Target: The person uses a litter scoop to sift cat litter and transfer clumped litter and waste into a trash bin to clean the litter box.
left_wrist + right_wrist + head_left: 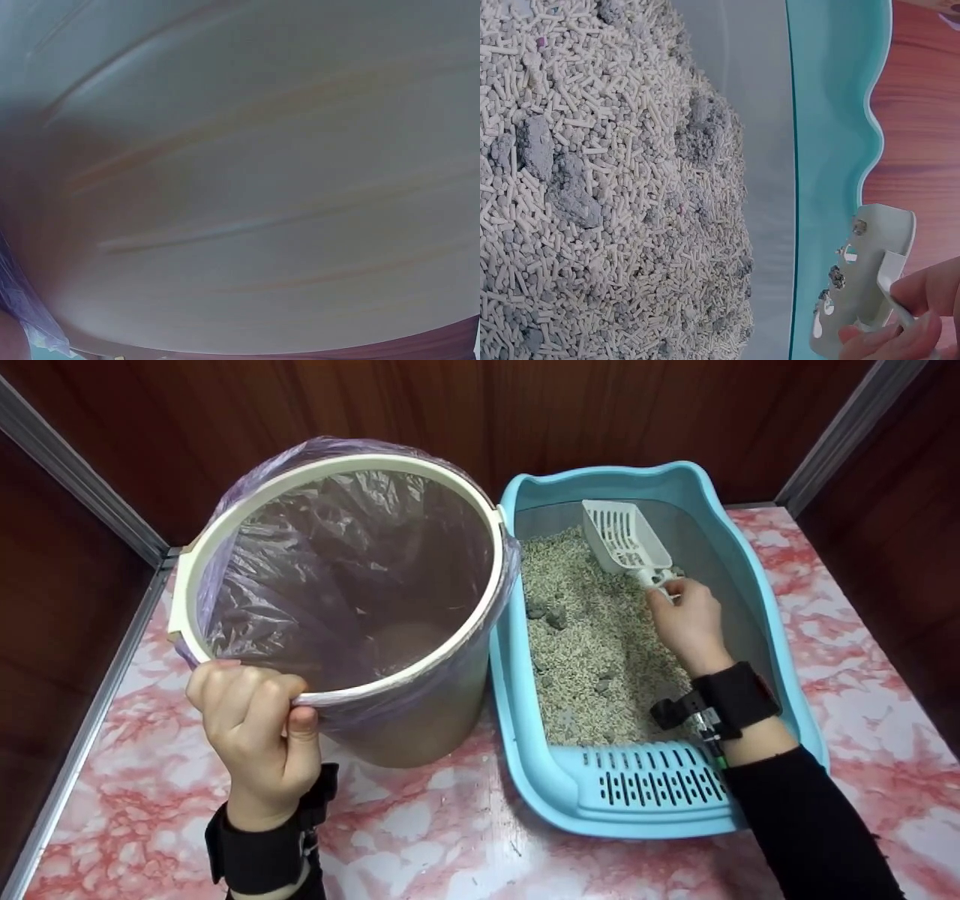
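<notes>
Head: left hand (251, 727) clenched on the near-left rim of a round cream plastic bin (186, 592) lined with a translucent purple plastic bag (300, 547). Right hand (691, 622) grips the handle of a white slotted plastic scoop (626, 536), near the far edge of a blue plastic litter box (523, 720) (grey clumps (556, 617) in beige pellet litter (592, 660), left side).

Left wrist: mostly bin wall; can't tell finger state here.

Right wrist: fingers (904, 341) hold scoop handle; grey bits (837, 277) on its slotted face.
</notes>
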Demonstrator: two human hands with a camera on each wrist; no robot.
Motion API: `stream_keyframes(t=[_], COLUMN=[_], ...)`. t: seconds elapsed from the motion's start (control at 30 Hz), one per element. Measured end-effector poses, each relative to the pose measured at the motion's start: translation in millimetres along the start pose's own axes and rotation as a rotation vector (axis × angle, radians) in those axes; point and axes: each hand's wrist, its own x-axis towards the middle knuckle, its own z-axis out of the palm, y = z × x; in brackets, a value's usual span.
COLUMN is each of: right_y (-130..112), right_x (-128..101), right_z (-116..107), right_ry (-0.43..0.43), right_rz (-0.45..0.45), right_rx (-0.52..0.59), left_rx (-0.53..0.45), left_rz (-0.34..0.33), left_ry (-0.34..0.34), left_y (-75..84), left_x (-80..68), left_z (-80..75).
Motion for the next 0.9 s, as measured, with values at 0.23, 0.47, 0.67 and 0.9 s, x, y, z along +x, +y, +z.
stream_keyframes(t=[0.23,0.47,0.67,0.9], right_y=[-1.0,-1.3,-0.6,-1.0], right_x=[-2.3,-3.8,-4.7,-7.8], right_z=[1.1,0.8,1.2,2.3], right_ry=[-0.007,-0.01,-0.017,0.031], right_rz=[-0.025,-0.047,-0.03,-0.045], right_rx=[-0.02,-0.048,-0.106,-0.157], left_rx=[0.0,0.002,-0.002,-0.002], left_rz=[-0.01,-0.011,-0.011,-0.015], left_ry=[-0.007,-0.004,-0.007,-0.008], left_y=[0.3,1.3,1.9,1.9], left_x=[0.0,0.4,0.8,0.0], left_z=[-0.9,-0.5,0.1,-0.6])
